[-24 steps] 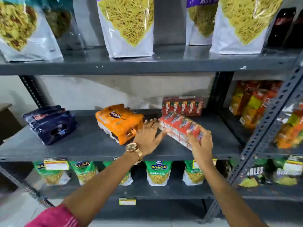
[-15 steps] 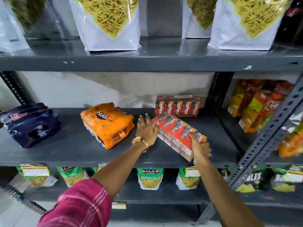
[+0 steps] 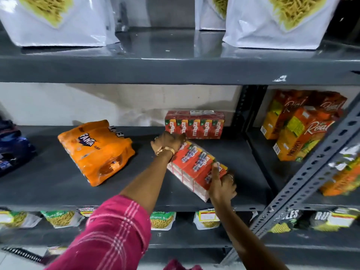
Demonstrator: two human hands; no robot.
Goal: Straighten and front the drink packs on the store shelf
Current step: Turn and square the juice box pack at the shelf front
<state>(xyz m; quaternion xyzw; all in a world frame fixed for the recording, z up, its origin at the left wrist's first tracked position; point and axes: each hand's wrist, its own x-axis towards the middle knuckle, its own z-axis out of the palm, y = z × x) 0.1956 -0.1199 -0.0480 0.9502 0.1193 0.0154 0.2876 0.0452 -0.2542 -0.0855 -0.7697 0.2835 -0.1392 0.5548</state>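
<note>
A red shrink-wrapped pack of juice cartons lies skewed on the grey middle shelf. My left hand grips its far end and my right hand grips its near end by the shelf's front edge. A second red carton pack stands square against the back wall. An orange Fanta pack lies at an angle to the left. A dark blue pack sits at the far left, partly cut off.
Tall juice cartons fill the neighbouring bay on the right, behind a slanted perforated upright. White snack bags stand on the shelf above. Green snack packets line the shelf below.
Both hands have closed onto the ends of the skewed red pack; the left hand went from lying flat beside it to gripping its far end. The camera has moved closer.
</note>
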